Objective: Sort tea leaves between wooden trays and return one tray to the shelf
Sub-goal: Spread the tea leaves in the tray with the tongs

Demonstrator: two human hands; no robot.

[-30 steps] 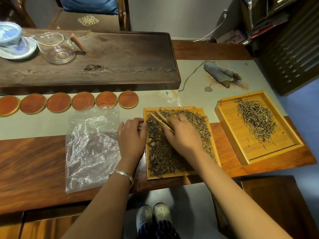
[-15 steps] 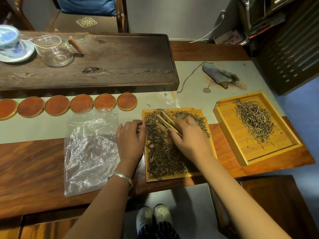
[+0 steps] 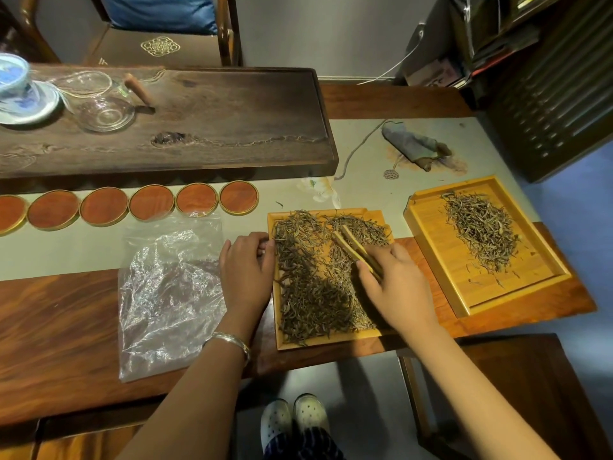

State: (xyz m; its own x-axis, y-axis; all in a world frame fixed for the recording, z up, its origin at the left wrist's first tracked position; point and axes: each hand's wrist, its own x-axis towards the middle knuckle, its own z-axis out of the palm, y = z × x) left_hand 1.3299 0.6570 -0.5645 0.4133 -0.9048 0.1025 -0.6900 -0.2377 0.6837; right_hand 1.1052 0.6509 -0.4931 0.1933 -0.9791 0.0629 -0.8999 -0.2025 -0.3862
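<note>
A light wooden tray (image 3: 328,341) lies at the table's front edge, spread thick with dark tea leaves (image 3: 308,293). My right hand (image 3: 398,287) grips wooden tongs (image 3: 351,244) whose tips rest among the leaves near the tray's far right part. My left hand (image 3: 247,270) sits against the tray's left rim with its fingers curled at the edge. A second wooden tray (image 3: 431,240) stands to the right, carrying a smaller heap of paler tea leaves (image 3: 482,234).
A crumpled clear plastic bag (image 3: 169,293) lies left of my left hand. A row of round red coasters (image 3: 149,204) runs behind it. A dark tea board (image 3: 199,127) with glassware (image 3: 102,107) fills the back left. A folded cloth (image 3: 414,146) lies back right.
My right hand has drawn the tongs rightward across the near tray, leaving the leaves parted with a bare strip near the top middle. My left hand has stayed at the rim.
</note>
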